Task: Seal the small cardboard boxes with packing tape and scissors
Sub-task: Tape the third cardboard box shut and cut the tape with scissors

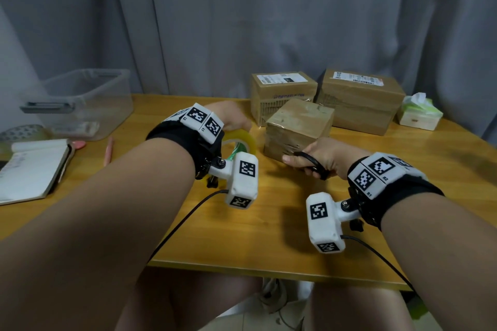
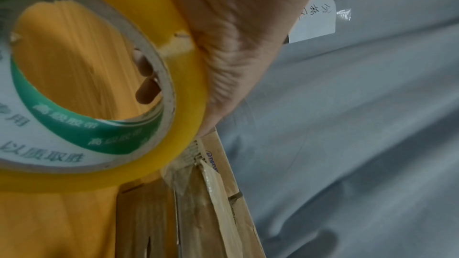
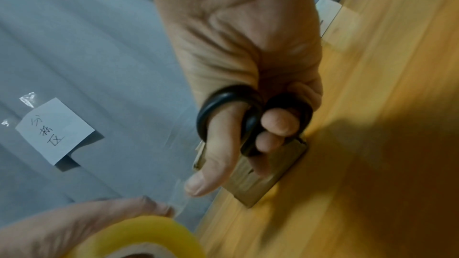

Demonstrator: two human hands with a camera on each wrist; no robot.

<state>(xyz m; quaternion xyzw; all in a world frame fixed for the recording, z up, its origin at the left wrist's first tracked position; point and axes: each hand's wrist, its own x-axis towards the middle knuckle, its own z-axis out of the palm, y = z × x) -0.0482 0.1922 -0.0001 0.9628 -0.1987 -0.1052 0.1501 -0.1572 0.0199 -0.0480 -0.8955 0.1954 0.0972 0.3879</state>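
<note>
**Q:** Boxes of cardboard, tape, scissors: where is each, starting from the hands?

**A:** The left hand (image 1: 232,115) grips a roll of yellowish packing tape (image 1: 240,142), held on edge above the wooden table (image 1: 269,223); in the left wrist view its fingertips (image 2: 146,89) curl through the core while the palm wraps the outside. The right hand (image 1: 320,157) has its thumb and fingers curled through the black loops of the scissors (image 1: 312,165). The blades are hidden, so I cannot tell whether they are apart.

**Q:** And the boxes?

**A:** A small cube-shaped box (image 1: 298,133) sits just beyond both hands, between them, set at an angle. The right hand is close against its near corner; the tape roll is just beside its left face. Behind it stand two larger boxes with shipping labels, a left one (image 1: 282,97) and a right one (image 1: 360,102).

**Q:** How far along is the sealing?

**A:** Glossy, wrinkled tape already covers the small box, so it looks at least partly sealed. No free strip shows clearly between roll and box. I judge more strips, or a cut, remain.

**Q:** Anything else around?

**A:** A clear plastic bin (image 1: 80,105), an open notebook (image 1: 32,166) and a pink pen (image 1: 108,152) lie to the left; a tissue box (image 1: 418,113) sits far right. Grey curtains (image 1: 242,21) hang behind.
</note>
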